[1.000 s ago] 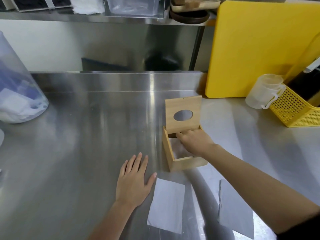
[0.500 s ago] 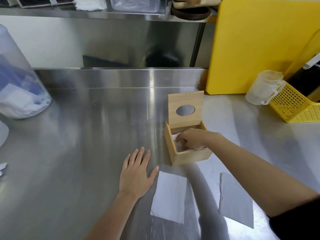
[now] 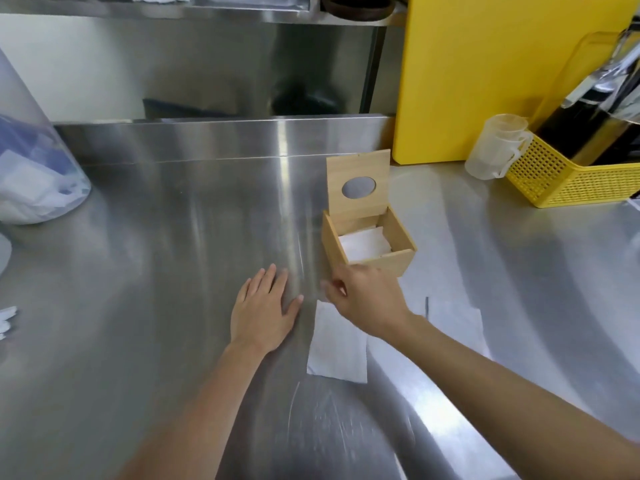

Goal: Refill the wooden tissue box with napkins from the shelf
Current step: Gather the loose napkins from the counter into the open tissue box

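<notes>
Napkins (image 3: 363, 245) in box (image 3: 381, 263), loose napkin (image 3: 336, 348) before it on counter (image 3: 156, 271)

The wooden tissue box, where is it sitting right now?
In the head view the wooden tissue box stands right of centre on the steel counter, lid up, just beyond the right hand and in front of the yellow board.

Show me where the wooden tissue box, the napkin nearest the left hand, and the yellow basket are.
wooden tissue box (image 3: 381, 263): head view, on its front wall.
napkin (image 3: 336, 351): head view, on the middle of the flat sheet.
yellow basket (image 3: 568, 181): head view, on its perforated front wall.
</notes>
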The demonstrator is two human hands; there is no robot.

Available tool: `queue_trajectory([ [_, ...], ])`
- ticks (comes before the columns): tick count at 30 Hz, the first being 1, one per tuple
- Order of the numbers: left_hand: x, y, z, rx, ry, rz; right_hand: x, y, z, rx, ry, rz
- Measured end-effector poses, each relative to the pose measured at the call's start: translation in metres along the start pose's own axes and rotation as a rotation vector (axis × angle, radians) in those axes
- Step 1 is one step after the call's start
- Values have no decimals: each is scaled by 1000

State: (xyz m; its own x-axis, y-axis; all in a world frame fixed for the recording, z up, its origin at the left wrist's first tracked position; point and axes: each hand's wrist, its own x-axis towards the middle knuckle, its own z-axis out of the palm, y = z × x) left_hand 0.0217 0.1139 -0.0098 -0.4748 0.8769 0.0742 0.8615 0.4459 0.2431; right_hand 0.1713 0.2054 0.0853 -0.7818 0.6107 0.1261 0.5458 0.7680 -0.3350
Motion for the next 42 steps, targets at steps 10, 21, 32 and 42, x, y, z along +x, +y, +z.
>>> queue_trajectory([
  [10,-40,-14,3,-22,-40,-38,-39,-30,73,-237,-248,207],
  [21,-47,-14,-3,-37,-33,-22,-51,-6,54,-315,-265,-103],
  [32,-45,-17,-7,-78,-20,-40,-52,-17,55,-473,-98,-57],
  [42,-25,-9,-8,-140,-20,-48,-25,17,8,189,-53,138],
])
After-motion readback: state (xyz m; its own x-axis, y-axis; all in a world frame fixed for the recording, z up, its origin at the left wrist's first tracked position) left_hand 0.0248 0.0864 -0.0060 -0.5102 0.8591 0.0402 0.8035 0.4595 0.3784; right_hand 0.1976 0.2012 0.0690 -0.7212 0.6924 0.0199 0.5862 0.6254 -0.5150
